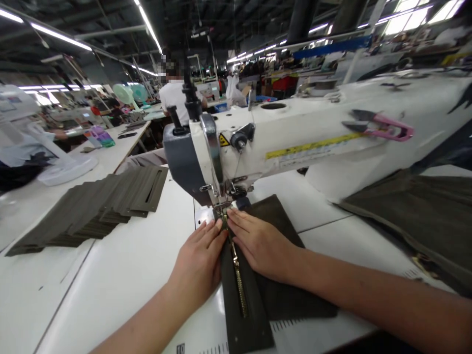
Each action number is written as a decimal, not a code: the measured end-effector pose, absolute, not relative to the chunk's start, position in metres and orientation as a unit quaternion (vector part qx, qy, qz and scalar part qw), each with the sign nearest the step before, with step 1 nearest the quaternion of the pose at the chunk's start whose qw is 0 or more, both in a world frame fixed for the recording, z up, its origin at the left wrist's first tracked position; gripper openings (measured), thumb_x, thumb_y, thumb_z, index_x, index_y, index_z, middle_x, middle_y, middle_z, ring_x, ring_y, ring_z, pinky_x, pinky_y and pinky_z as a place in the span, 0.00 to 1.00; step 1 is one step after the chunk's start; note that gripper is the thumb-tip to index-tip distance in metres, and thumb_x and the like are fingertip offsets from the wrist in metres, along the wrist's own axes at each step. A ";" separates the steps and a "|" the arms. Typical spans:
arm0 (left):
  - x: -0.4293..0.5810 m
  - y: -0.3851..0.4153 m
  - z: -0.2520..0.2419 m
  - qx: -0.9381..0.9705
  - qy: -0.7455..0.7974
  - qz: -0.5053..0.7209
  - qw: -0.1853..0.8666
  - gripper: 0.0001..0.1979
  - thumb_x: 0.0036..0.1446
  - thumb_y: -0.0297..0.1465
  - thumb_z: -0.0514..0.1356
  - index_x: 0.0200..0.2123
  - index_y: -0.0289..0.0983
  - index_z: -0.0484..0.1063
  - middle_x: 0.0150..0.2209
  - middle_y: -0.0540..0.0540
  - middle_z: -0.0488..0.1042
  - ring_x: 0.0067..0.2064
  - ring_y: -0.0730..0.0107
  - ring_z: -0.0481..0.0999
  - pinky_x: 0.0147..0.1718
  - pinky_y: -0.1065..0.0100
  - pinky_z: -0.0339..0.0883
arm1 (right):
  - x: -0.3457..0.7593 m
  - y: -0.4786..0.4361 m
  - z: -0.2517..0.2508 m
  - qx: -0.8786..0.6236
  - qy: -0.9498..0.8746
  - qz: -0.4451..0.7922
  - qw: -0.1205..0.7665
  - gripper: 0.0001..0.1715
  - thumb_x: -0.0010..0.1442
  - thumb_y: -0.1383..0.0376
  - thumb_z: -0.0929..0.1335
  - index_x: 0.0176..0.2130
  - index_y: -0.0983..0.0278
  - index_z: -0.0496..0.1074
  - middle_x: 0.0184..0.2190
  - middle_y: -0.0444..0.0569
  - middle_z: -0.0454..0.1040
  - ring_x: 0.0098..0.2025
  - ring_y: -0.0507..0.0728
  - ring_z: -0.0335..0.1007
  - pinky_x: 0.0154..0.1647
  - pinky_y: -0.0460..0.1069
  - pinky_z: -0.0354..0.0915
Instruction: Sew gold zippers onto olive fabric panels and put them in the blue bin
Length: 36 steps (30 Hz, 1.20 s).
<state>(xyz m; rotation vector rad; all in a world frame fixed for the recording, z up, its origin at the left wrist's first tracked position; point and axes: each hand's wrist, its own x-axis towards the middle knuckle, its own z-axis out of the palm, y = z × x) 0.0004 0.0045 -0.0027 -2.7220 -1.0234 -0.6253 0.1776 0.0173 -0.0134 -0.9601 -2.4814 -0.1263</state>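
A dark olive fabric piece (275, 216) with a brass zipper (239, 280) lies under the presser foot (221, 207) of a white sewing machine (295, 142). My left hand (199, 263) lies flat on the table and the fabric's left edge, fingers stretched toward the foot. My right hand (260, 243) presses flat on the fabric just right of the zipper, fingertips close to the needle. Both hands hold the piece down from either side of the zipper.
A fanned stack of olive fabric pieces with slots (99, 206) lies at the left. Pink thread snips (383, 128) rest on the machine arm. More olive fabric (416, 216) is heaped at the right. A person in a white shirt (177, 96) sits ahead.
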 end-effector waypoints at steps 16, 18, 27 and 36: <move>0.004 0.005 0.007 -0.919 -0.343 -0.185 0.057 0.19 0.48 0.22 0.49 0.44 0.26 0.68 0.46 0.34 0.70 0.49 0.55 0.69 0.49 0.52 0.65 | 0.179 0.020 -0.018 -0.341 -0.907 -0.063 0.237 0.23 0.60 0.72 0.56 0.49 0.84 0.65 0.51 0.68 0.65 0.56 0.64 0.58 0.58 0.56 0.56; 0.006 0.006 0.005 -0.916 -0.352 -0.187 0.051 0.19 0.47 0.22 0.49 0.44 0.27 0.68 0.45 0.35 0.71 0.48 0.56 0.70 0.49 0.52 0.65 | 0.182 0.023 -0.019 -0.323 -0.909 -0.062 0.256 0.22 0.59 0.73 0.55 0.48 0.85 0.66 0.49 0.69 0.66 0.55 0.64 0.60 0.57 0.56 0.57; 0.004 0.009 0.000 -0.901 -0.377 -0.210 0.048 0.18 0.45 0.23 0.51 0.42 0.30 0.68 0.42 0.36 0.71 0.46 0.57 0.70 0.47 0.55 0.66 | 0.184 0.022 -0.003 -0.307 -0.895 0.093 0.312 0.08 0.55 0.64 0.67 0.33 0.68 0.69 0.37 0.54 0.70 0.43 0.60 0.63 0.47 0.58 0.61; 0.002 -0.010 0.005 -0.912 -0.357 -0.193 0.056 0.15 0.49 0.23 0.51 0.42 0.31 0.68 0.44 0.36 0.71 0.46 0.58 0.72 0.48 0.55 0.65 | 0.187 -0.017 0.005 -0.353 -0.882 0.095 0.298 0.08 0.57 0.75 0.60 0.31 0.67 0.66 0.30 0.50 0.68 0.33 0.55 0.63 0.35 0.51 0.63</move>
